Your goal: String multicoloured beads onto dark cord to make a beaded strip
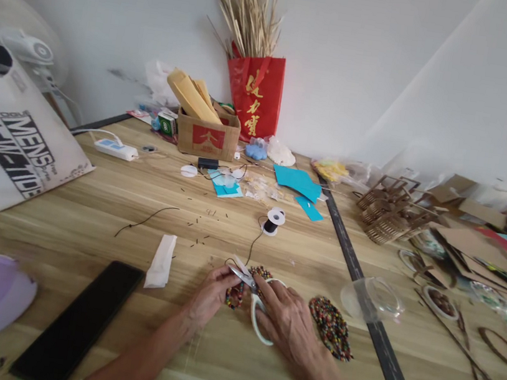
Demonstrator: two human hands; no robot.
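Note:
My right hand [286, 314] is closed around the white handles of a pair of scissors [248, 278], whose blades are apart and point toward my left fingertips. My left hand [211, 291] pinches a small string of colourful beads [235, 295], which hangs below the blades. Black cord [252, 248] runs from near my left fingers up to a white spool [272, 219] wound with black cord. Partly behind the scissors and my right fingers lies another bead strand [261, 272]. A coiled pile of multicoloured beads [331, 328] rests just right of my right hand.
A black phone [79, 323] and a folded white tissue [161, 262] lie to the left. Short cord scraps are scattered mid-table. Blue sheets [296, 182], a cardboard box [208, 136] and a red bag [259, 99] are at the back. Woven baskets [385, 211] stand to the right.

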